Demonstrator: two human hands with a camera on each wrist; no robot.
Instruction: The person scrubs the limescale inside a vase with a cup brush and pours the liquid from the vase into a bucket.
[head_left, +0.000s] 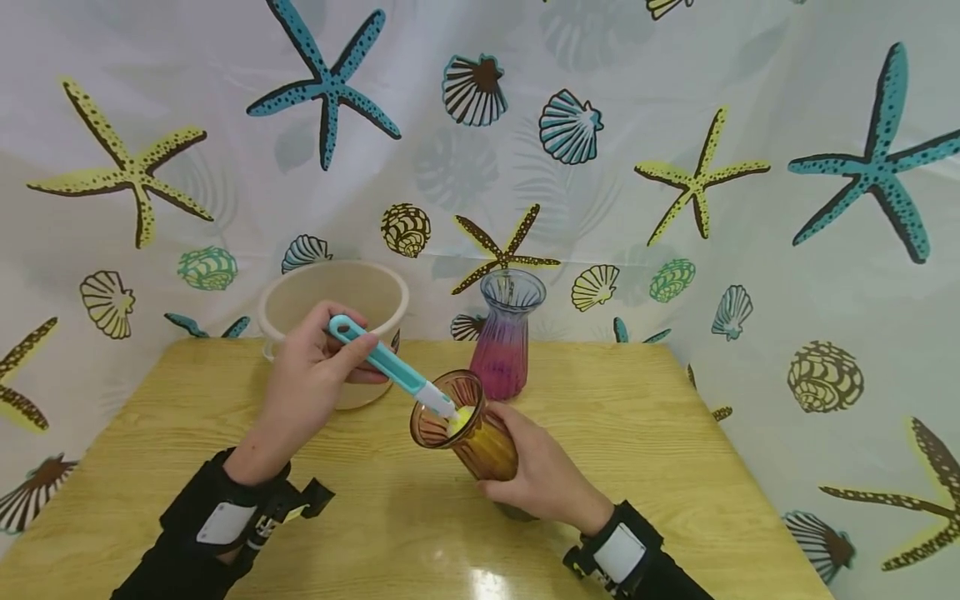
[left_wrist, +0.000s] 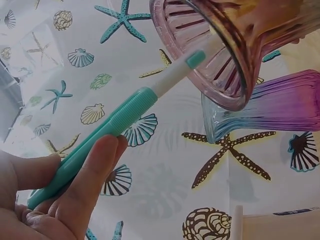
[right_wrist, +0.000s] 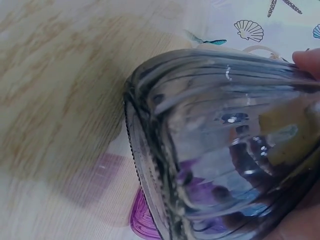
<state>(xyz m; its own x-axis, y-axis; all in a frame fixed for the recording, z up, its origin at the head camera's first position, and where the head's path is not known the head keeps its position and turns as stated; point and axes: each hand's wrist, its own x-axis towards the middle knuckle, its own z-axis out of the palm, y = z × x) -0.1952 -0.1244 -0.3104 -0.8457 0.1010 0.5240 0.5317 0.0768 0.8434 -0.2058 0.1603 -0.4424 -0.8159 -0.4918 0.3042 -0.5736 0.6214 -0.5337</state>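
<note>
My left hand (head_left: 307, 375) grips the teal handle of a bottle brush (head_left: 390, 367) that slants down to the right. Its white neck passes through the mouth of an amber ribbed glass vase (head_left: 491, 454), and the yellow sponge head (head_left: 461, 420) shows inside. The right hand (head_left: 547, 475) holds this vase round its body, tilted with the flared rim toward the left hand. In the left wrist view thumb and fingers (left_wrist: 95, 165) wrap the handle. The right wrist view shows the vase's greyish, see-through base (right_wrist: 200, 140) close up, with yellow visible through the glass.
A second glass vase (head_left: 504, 354), blue above and pink below, stands upright behind the amber one. At the back left is a cream bucket (head_left: 401, 304), partly behind the left hand. The wooden table (head_left: 622, 433) meets a curtain printed with starfish and shells (head_left: 600, 50).
</note>
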